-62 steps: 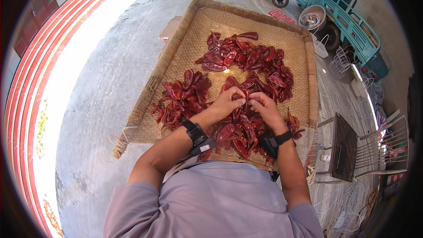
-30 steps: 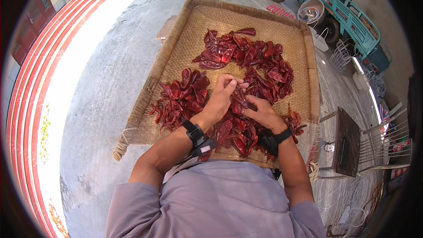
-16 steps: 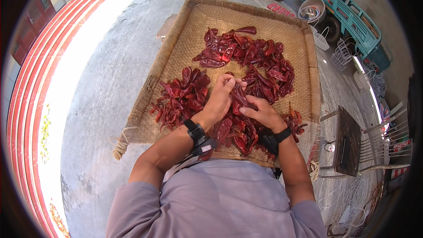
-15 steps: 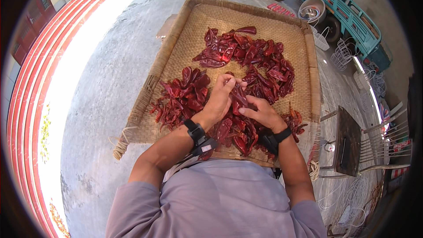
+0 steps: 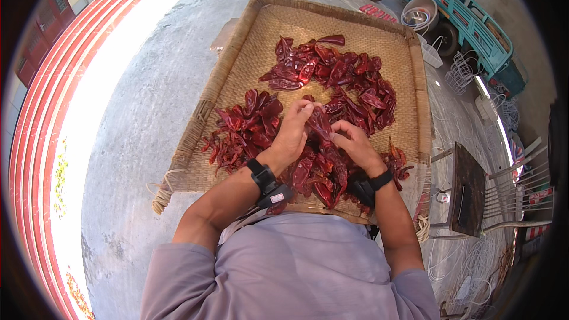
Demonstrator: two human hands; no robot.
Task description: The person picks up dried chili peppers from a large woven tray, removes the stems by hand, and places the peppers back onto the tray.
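Note:
My left hand (image 5: 290,131) is closed on the upper part of a large dried red chili pepper (image 5: 319,123), thumb and fingers pinching it. On the pepper's right side, my right hand (image 5: 358,149) has its thumb and fingertips together against its edge; the exact grip is partly hidden. Below the hands lies a heap of dark red dried peppers (image 5: 323,181). Another pile of peppers (image 5: 252,121) sits left of my left hand. Farther off, a wider band of glossy peppers (image 5: 338,68) curves round to the right. All rest on a woven tray (image 5: 240,74).
Right of the tray stand a dark wooden stool (image 5: 468,189) and a slatted chair (image 5: 518,192). Wire baskets (image 5: 459,75), a large tub (image 5: 421,12) and a teal cargo tricycle (image 5: 468,6) are at the far right. Red-edged steps (image 5: 56,65) run along the left.
My right thumb has drawn back up and right from across the pepper to its edge. More of the pepper's lower part shows. My left hand has shifted only slightly.

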